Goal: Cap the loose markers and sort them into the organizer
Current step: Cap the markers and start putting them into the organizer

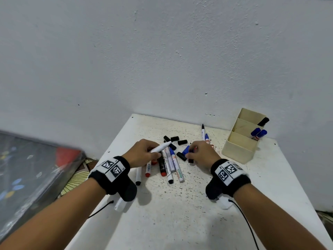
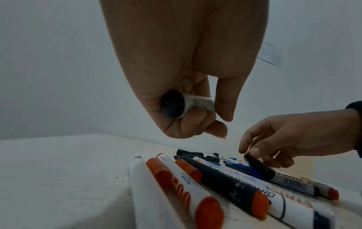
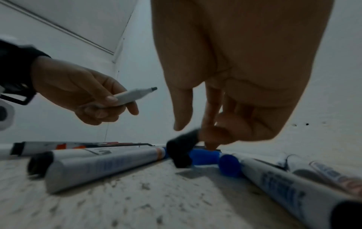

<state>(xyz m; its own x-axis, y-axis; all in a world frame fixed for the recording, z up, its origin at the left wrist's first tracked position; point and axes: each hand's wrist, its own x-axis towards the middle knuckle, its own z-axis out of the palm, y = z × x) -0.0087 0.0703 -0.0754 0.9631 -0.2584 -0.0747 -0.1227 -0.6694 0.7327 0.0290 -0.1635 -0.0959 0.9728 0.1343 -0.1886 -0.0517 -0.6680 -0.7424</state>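
My left hand (image 1: 153, 152) (image 2: 211, 114) grips an uncapped white marker (image 1: 160, 147) (image 3: 135, 95) above the pile, its dark tip pointing toward my right hand. Low over the table, my right hand (image 1: 188, 154) (image 3: 195, 134) pinches a loose black cap (image 1: 181, 156) (image 3: 182, 149) (image 2: 258, 168) beside a blue cap (image 1: 186, 149) (image 3: 203, 157). A pile of markers (image 1: 167, 166) with red, black and blue ends lies between my hands. The beige organizer (image 1: 236, 154) stands at the back right with two blue-capped markers (image 1: 258, 133) and a black one (image 1: 263, 121) in its compartments.
More black caps (image 1: 182, 142) and a thin pen (image 1: 203, 132) lie near the wall behind the pile. The white speckled table (image 1: 180, 213) ends on the left, where a dark patterned board (image 1: 27, 168) sits lower. Wrist cables trail toward me.
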